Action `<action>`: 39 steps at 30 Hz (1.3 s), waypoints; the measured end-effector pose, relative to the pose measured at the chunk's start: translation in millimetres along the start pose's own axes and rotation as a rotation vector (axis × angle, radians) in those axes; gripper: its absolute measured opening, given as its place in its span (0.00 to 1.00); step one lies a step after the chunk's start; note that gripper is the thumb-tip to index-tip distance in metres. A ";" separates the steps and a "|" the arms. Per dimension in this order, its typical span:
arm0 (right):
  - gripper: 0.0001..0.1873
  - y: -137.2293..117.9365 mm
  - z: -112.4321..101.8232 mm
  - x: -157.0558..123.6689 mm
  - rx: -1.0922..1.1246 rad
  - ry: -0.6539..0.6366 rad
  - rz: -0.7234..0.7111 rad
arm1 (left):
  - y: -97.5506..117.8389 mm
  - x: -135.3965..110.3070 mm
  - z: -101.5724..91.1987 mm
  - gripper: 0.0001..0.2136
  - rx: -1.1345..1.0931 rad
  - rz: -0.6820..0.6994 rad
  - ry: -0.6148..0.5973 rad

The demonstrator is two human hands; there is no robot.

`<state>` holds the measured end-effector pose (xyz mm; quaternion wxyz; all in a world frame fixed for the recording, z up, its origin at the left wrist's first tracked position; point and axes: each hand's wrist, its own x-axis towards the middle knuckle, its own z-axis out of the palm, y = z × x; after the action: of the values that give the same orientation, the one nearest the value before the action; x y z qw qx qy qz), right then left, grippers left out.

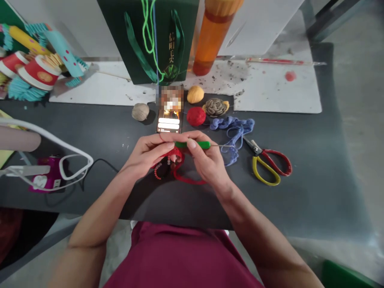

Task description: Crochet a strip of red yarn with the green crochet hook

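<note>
- Above the dark grey tabletop (315,168), our left hand (147,154) pinches the red crocheted yarn piece (177,155).
- Our right hand (207,160) grips the green-handled crochet hook (195,145); we should keep tension even.

A crochet hook (195,145) with a green handle lies level in the right hand (210,162), its thin metal shaft pointing right. The left hand (147,154) pinches the red yarn work (177,154) just beneath it. A loose red strand loops down onto the dark tabletop (300,208).
</note>
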<state>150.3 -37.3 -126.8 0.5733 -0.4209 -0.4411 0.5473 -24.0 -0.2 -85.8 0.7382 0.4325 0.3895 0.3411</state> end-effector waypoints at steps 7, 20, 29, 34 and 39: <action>0.13 13.0 1.3 -6.0 0.110 0.092 0.167 | -28.6 5.3 -0.5 0.26 -0.098 -0.043 0.088; 0.08 0.7 11.6 -10.1 0.226 0.155 0.161 | -35.4 -8.3 4.9 0.35 -0.177 -0.041 0.058; 0.12 -9.7 22.2 -17.8 0.252 0.215 0.208 | -28.7 -14.6 7.1 0.37 -0.183 0.021 0.023; 0.14 -13.4 24.6 -16.1 0.297 0.211 0.279 | -27.7 -17.2 9.0 0.37 -0.092 0.073 0.092; 0.15 -11.7 25.9 -14.5 0.323 0.193 0.293 | -21.7 -20.3 12.8 0.50 0.021 0.101 0.172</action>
<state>128.2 -52.3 -109.6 0.5871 -0.4337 -0.2253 0.6453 -18.7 -30.6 -95.6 0.6793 0.4282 0.4327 0.4098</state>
